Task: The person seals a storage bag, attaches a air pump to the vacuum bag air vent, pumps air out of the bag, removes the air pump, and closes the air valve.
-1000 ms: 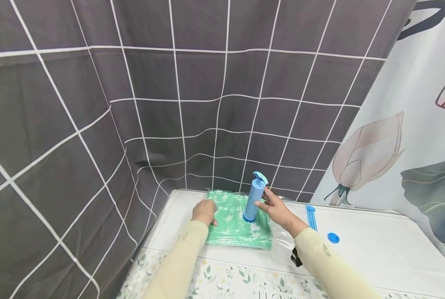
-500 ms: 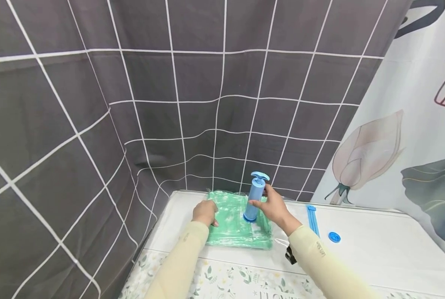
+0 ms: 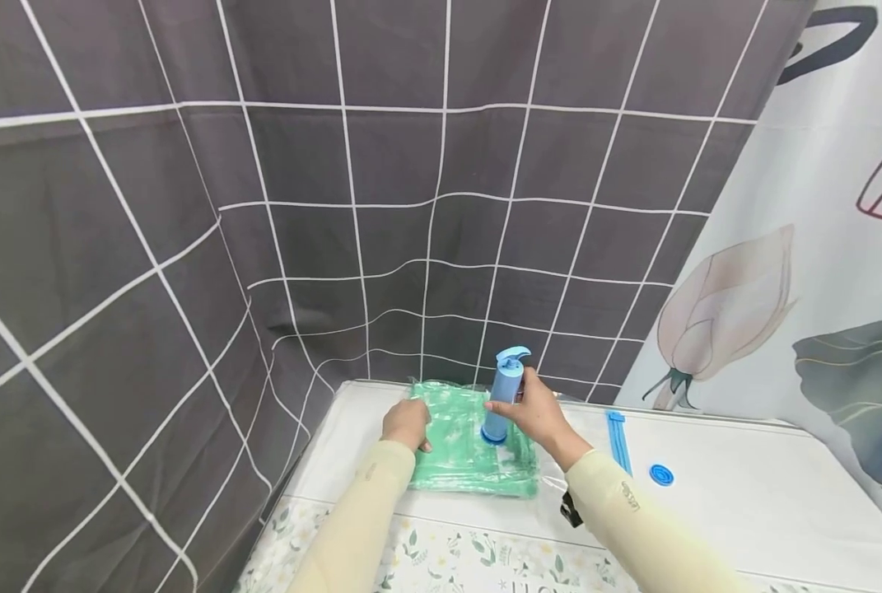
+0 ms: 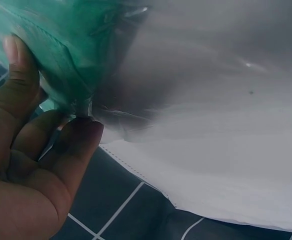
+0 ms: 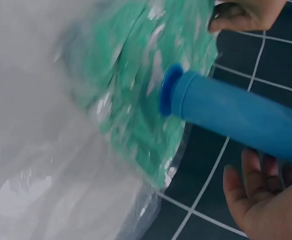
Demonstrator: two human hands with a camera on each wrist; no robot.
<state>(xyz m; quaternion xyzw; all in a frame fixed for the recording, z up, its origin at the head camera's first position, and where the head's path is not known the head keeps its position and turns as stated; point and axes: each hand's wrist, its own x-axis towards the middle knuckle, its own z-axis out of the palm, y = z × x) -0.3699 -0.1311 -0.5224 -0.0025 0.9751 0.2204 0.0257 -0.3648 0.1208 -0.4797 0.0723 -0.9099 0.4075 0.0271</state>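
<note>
A blue hand pump point(image 3: 503, 394) stands nearly upright, its round base on a clear vacuum storage bag point(image 3: 448, 461) with folded green fabric inside. My right hand point(image 3: 539, 412) holds the pump's barrel, thumb in front and fingers behind. In the right wrist view the curled fingers point(image 5: 248, 185) lie along one side of the barrel. My left hand point(image 3: 407, 424) grips the bag's left edge, and the left wrist view shows its thumb point(image 4: 18, 55) over the green fabric with the fingers bent at the edge.
A blue zip slider strip point(image 3: 618, 441) and a round blue valve cap point(image 3: 661, 473) lie on the white tabletop point(image 3: 744, 494) to the right. A small black item point(image 3: 570, 509) shows beside the right sleeve. Dark gridded cloth point(image 3: 381, 239) hangs behind and at the left.
The pump's handle has turned about its upright axis. My right hand has shifted slightly left round the barrel. My left hand stays at the bag's edge.
</note>
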